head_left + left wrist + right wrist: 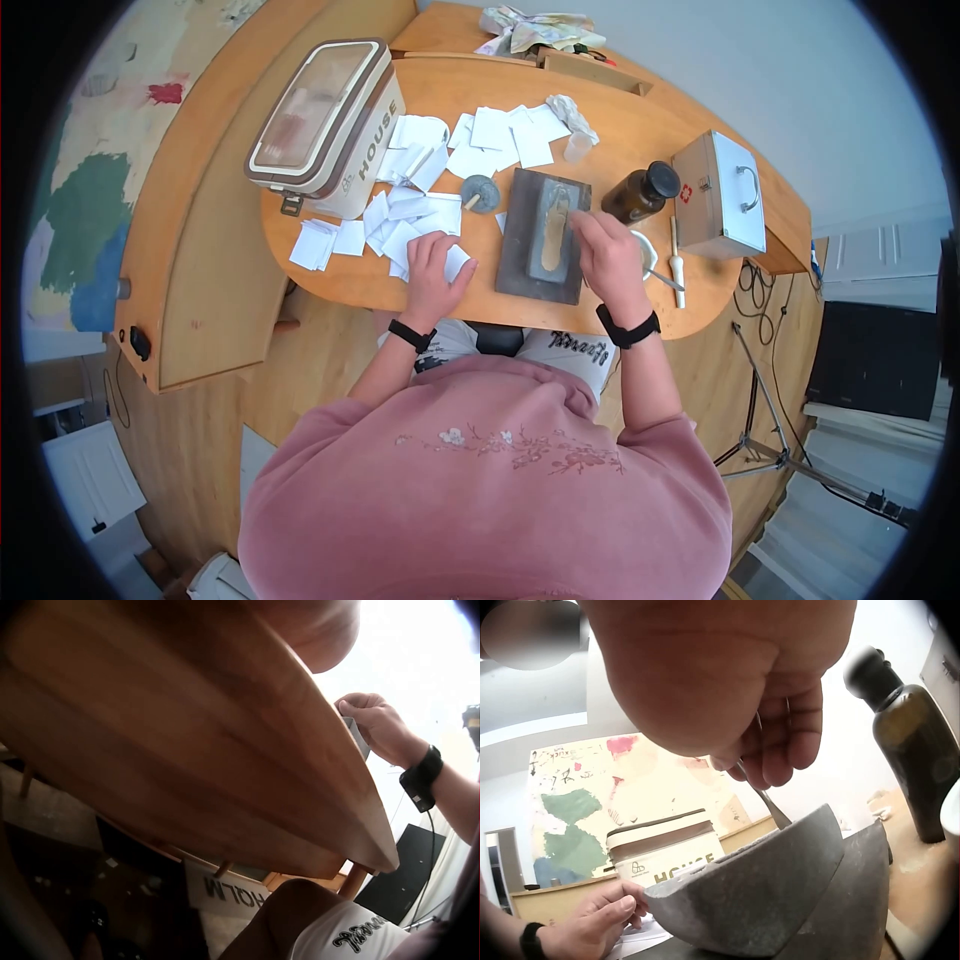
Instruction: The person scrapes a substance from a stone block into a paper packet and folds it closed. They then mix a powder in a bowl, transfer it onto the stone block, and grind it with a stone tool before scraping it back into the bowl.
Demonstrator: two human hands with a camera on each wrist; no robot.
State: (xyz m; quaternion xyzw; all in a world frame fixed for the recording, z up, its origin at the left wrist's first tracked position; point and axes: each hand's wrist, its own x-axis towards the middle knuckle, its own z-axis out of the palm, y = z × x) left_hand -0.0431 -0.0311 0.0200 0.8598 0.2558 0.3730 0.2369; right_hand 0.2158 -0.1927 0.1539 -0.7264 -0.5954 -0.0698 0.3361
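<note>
I'm pinching a thin metal tool [775,810] in my right hand [610,255], probably light and stiff, best held mid-shaft, over the grey trough [754,889] at that hand's ten o'clock, likely heavy and chippable, needing gripping by both long sides, my left hand [434,283] resting loose.

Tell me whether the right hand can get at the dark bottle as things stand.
Probably yes: the dark bottle stands close to the right hand with nothing seen between them, though the metal tool it holds would likely need putting down.
</note>
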